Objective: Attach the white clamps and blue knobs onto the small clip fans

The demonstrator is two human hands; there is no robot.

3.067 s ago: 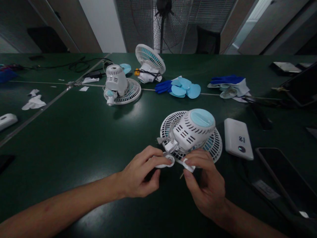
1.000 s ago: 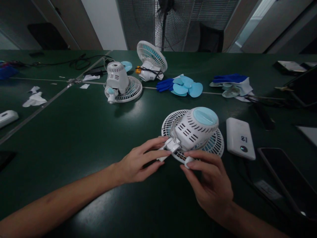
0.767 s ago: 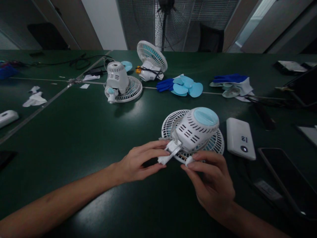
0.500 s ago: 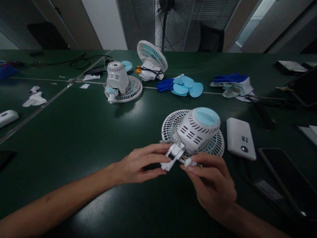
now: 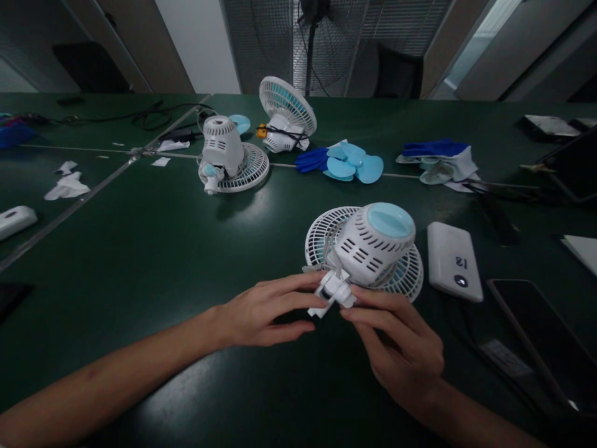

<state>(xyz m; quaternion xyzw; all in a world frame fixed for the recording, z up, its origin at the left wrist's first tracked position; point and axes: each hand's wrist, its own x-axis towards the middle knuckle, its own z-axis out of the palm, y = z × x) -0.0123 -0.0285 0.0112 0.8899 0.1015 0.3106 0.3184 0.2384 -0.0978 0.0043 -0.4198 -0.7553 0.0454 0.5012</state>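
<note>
A small white fan point(image 5: 373, 246) with a light-blue cap lies grille-down on the dark green table. The white clip bracket point(image 5: 333, 287) sticks out from its near side. My left hand point(image 5: 275, 311) has its fingers on the left side of the bracket, the thumb held apart below. My right hand point(image 5: 401, 342) pinches a small white part point(image 5: 346, 295) between thumb and fingers, against the bracket's right side. How the two pieces meet is too small to make out.
Two more white fans point(image 5: 221, 146) point(image 5: 284, 115) stand farther back. Behind the near fan lie light-blue blades point(image 5: 353, 163) and blue-white gloves point(image 5: 438, 158). A white power bank point(image 5: 454, 261) and a phone point(image 5: 536, 336) lie at the right.
My right hand has brought the small white part left, up against the bracket. My left thumb has come away from the bracket's lower end. The fan body has stayed in place.
</note>
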